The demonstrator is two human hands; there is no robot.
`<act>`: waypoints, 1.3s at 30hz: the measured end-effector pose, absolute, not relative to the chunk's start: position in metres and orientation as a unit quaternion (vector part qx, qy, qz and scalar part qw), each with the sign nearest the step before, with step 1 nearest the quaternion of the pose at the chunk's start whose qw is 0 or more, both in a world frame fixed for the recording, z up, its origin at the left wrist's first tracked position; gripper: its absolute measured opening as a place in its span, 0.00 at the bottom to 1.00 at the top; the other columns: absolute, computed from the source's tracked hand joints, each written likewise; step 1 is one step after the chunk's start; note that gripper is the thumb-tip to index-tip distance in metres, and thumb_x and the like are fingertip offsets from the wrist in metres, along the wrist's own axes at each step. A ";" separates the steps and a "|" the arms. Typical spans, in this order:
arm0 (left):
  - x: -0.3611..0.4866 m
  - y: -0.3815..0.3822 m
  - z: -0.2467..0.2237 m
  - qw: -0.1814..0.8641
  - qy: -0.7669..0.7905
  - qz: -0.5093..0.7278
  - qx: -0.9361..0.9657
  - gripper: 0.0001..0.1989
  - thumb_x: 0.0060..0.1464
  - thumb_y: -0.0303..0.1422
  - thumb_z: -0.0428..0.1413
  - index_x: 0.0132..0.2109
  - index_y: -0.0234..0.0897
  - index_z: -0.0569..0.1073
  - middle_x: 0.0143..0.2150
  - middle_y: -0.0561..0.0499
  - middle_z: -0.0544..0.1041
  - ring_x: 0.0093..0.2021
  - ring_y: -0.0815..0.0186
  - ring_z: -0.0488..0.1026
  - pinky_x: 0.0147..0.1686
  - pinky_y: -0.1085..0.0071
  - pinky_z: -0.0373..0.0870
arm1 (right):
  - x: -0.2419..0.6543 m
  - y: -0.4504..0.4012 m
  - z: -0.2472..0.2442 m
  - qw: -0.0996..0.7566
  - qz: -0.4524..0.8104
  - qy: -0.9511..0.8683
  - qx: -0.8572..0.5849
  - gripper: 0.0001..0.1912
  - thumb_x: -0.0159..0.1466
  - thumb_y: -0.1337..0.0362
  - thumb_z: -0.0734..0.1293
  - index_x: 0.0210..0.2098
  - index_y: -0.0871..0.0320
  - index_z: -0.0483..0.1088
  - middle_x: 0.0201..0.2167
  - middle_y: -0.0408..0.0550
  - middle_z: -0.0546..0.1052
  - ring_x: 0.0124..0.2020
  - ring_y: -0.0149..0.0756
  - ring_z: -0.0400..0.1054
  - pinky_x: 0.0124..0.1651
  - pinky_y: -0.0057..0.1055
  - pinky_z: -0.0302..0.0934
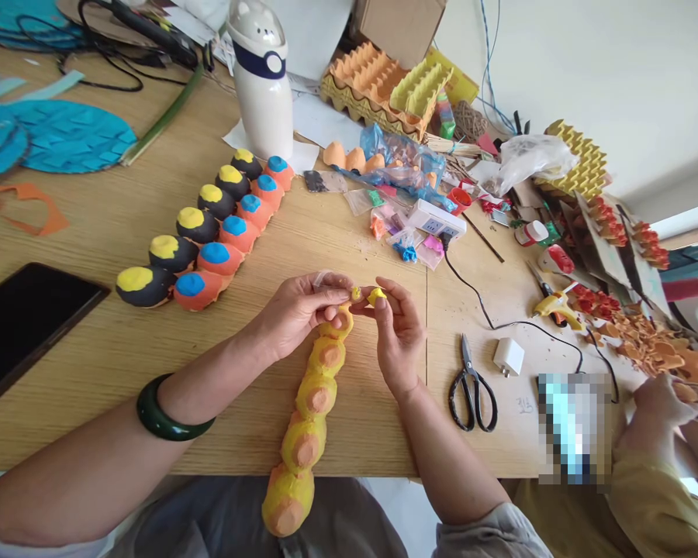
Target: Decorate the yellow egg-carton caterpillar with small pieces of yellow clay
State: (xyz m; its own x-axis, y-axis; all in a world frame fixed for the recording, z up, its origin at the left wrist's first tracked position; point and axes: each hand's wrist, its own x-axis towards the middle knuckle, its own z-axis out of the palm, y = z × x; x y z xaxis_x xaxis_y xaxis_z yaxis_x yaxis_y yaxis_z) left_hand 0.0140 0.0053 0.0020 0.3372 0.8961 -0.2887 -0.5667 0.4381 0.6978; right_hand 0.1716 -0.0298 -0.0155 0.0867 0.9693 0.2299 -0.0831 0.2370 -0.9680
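My left hand (296, 314) pinches a small bit of yellow clay (356, 294) at its fingertips. Something clear, like thin plastic, shows behind those fingers. Close by, my right hand (400, 337) holds a soft yellow lump of modelling clay (376, 296) between thumb and fingers. Below both hands lies an egg-carton strip (311, 415) coated in yellow, with bare orange tips on its bumps. Its near end sticks out over the table edge, and its far end is partly hidden by my left hand.
Black strip with yellow caps (198, 225) and orange strip with blue caps (233, 232) lie left. Around them are a phone (29, 325), white bottle (261, 85), scissors (473, 387), charger (508, 356) and power strip (438, 219). A co-worker's hand (663, 411) is at right.
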 end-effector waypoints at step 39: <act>0.021 -0.011 0.007 0.698 0.440 0.454 0.336 0.19 0.44 0.36 0.73 0.45 0.35 0.86 0.19 0.57 0.76 0.11 0.77 0.57 0.19 0.71 0.74 | 0.180 -0.021 -0.016 0.570 0.300 -0.613 -0.457 0.07 0.70 0.58 0.70 0.44 0.49 0.81 0.43 0.47 0.73 0.41 0.34 0.74 0.37 0.33 0.82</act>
